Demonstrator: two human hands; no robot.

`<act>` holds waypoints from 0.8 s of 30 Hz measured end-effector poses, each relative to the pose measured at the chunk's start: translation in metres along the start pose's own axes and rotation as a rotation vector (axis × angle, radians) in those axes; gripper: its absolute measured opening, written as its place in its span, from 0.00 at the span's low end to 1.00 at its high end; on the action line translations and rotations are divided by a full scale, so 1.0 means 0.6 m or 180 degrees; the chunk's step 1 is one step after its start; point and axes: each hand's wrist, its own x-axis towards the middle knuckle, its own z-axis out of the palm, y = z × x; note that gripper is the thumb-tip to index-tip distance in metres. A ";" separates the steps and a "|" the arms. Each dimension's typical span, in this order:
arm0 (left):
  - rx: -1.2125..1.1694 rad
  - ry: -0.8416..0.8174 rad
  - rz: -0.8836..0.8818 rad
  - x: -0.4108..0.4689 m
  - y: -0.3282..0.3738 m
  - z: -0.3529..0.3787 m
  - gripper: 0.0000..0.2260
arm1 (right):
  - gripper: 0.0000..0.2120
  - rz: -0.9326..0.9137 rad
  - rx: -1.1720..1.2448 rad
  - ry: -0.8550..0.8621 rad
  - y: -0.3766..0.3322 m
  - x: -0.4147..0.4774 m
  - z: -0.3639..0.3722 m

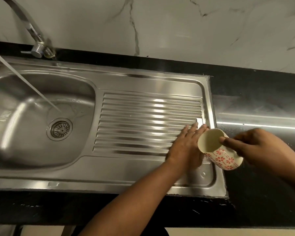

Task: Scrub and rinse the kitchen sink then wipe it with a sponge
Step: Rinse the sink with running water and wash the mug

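Drainboard (134, 120) rinse, lower right.
Right hand (255, 150) grips the tipped cup (218, 150); we sweep the flat, empty left hand (186, 147) basinward.

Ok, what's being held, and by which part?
The right hand holds a flowered cup at its rim, thumb inside. The left hand lies flat on the drainboard, holding nothing.

Your stainless steel sink (112, 82) has its deep rounded basin (15, 137) at nine o'clock, a round drain strainer (60, 128) in its floor; the ribbed drainboard (134, 120) spreads toward three o'clock. A water stream (32, 87) lands at the strainer's twelve o'clock
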 end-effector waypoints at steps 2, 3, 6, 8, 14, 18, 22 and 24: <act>0.0191 0.0130 -0.0236 0.003 -0.037 -0.015 0.31 | 0.20 -0.0053 0.0112 0.0055 -0.008 0.015 0.005; 0.0363 0.0209 -0.0404 0.000 -0.062 -0.016 0.30 | 0.20 -0.0088 0.0151 0.0059 -0.012 0.022 0.007; 0.0459 0.0415 -0.0921 -0.036 -0.143 -0.029 0.28 | 0.19 -0.0216 0.0247 0.0074 -0.019 0.039 0.015; 0.0474 0.0522 -0.1298 -0.079 -0.195 -0.053 0.28 | 0.19 -0.0303 0.0246 0.0085 -0.021 0.048 0.021; 0.0846 0.0478 -0.2274 -0.152 -0.298 -0.116 0.31 | 0.22 -0.0489 0.0197 0.0227 -0.018 0.065 0.029; 0.0651 0.0562 -0.1615 -0.053 -0.227 -0.099 0.29 | 0.22 -0.0483 0.0296 0.0367 -0.016 0.071 0.030; 0.0454 0.0183 -0.0552 0.111 -0.133 -0.063 0.29 | 0.23 -0.0419 0.0472 0.0534 -0.013 0.074 0.028; 0.0539 -0.0158 -0.0324 0.179 -0.108 -0.047 0.30 | 0.24 -0.0359 0.0576 0.0641 -0.010 0.070 0.027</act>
